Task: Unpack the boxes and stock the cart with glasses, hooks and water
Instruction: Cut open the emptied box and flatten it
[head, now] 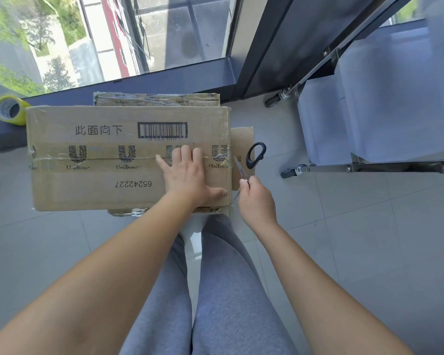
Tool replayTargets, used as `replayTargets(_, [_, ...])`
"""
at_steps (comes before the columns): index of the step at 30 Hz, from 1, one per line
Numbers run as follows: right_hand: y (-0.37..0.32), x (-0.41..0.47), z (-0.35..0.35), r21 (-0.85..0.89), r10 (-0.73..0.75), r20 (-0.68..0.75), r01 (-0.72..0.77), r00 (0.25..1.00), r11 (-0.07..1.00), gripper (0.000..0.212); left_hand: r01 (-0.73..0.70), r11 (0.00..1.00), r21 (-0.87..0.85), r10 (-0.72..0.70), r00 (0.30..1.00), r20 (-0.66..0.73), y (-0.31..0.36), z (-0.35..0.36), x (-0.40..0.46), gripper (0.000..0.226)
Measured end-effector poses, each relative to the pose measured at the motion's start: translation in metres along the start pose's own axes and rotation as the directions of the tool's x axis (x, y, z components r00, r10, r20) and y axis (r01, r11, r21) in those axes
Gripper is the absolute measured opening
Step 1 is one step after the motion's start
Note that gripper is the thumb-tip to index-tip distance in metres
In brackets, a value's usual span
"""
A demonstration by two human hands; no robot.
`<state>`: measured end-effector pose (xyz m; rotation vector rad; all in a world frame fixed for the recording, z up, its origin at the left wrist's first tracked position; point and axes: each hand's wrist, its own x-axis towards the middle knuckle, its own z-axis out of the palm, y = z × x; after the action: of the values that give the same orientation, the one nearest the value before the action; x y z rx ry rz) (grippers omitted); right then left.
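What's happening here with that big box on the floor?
A person is about to open a taped brown cardboard box. The left hand lies flat on its top near the tape seam, holding it steady. The right hand grips black-handled scissors by the blades at the box's right edge. The tape looks uncut. A roll of yellow tape sits by the window, and the metal cart stands to the right.

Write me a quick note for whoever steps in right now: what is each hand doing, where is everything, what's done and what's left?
Left hand presses flat on the top cardboard box.
Right hand grips the scissors, open blade at the box's right end by the tape seam.
Box is still taped shut, stacked on other boxes.
Cart stands to the right.
Left: cut the tape, unpack, stock the cart.
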<state>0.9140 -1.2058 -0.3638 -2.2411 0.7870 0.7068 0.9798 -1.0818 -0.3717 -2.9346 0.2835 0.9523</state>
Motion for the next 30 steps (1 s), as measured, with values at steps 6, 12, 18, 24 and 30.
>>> replayTargets(6, [-0.013, 0.002, 0.006, 0.179, -0.057, -0.003, 0.057, 0.998, 0.982, 0.038, -0.019, 0.999, 0.032, 0.017, 0.996, 0.082, -0.005, 0.015, -0.014, 0.126])
replayTargets(12, [-0.02, 0.006, 0.004, 0.222, -0.102, 0.02, 0.095, 0.995, 0.97, 0.037, -0.077, 0.992, 0.099, 0.066, 0.992, 0.105, -0.008, 0.016, -0.015, 0.134])
replayTargets(18, [-0.01, 0.017, -0.013, 0.278, -0.049, 0.095, 0.021, 0.994, 0.96, 0.033, -0.181, 0.972, 0.151, 0.179, 0.984, 0.025, -0.017, 0.004, -0.002, 0.111])
replayTargets(24, [0.013, 0.016, -0.013, 0.109, -0.061, 0.062, 0.054, 0.996, 0.993, 0.034, -0.226, 0.969, 0.097, 0.218, 0.972, 0.085, -0.018, 0.003, -0.009, 0.083])
replayTargets(30, [0.021, 0.007, -0.021, -0.215, -0.203, 0.181, 0.24, 0.962, 0.947, 0.028, -0.278, 0.949, 0.15, 0.271, 0.96, 0.07, -0.014, -0.001, -0.009, 0.077])
